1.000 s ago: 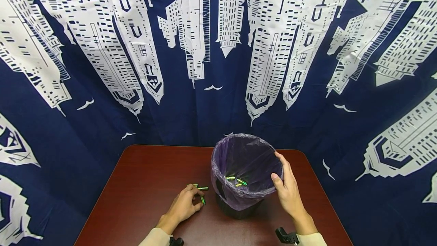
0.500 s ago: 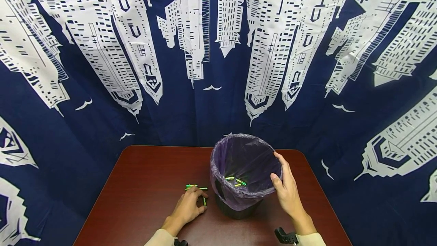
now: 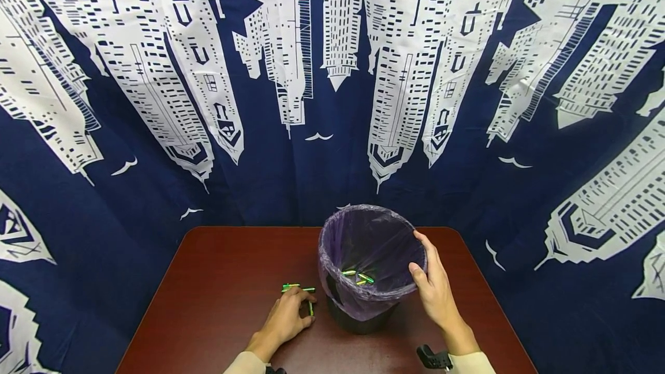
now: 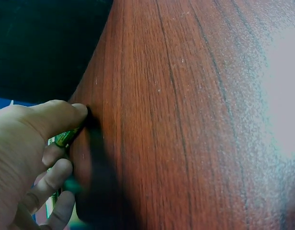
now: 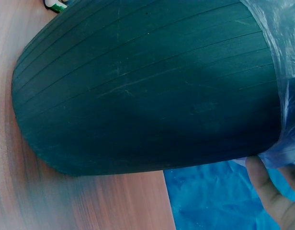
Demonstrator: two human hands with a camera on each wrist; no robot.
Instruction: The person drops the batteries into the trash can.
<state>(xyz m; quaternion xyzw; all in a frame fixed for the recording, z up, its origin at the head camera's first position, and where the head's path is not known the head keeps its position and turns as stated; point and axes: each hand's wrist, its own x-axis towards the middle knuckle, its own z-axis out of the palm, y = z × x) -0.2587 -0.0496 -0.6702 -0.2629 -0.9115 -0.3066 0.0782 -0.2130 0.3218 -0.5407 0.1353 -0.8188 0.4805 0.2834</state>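
Left hand, nearer one, pinched the green battery just left of the bin, long axis fore-aft; right hand gripped the bin.

White skyscrapers pattern the upper frame's navy fabric backdrop. The wood-grained worktop is reddish-brown, the translucent plastic liner purple, the small cylinders green-and-yellow.

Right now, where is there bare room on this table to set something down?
Bare table lies between its left edge and the left hand; another patch sits before the bin, between the forearms. It is crowded just left of the bin, where that hand and loose green cylinders cluster.
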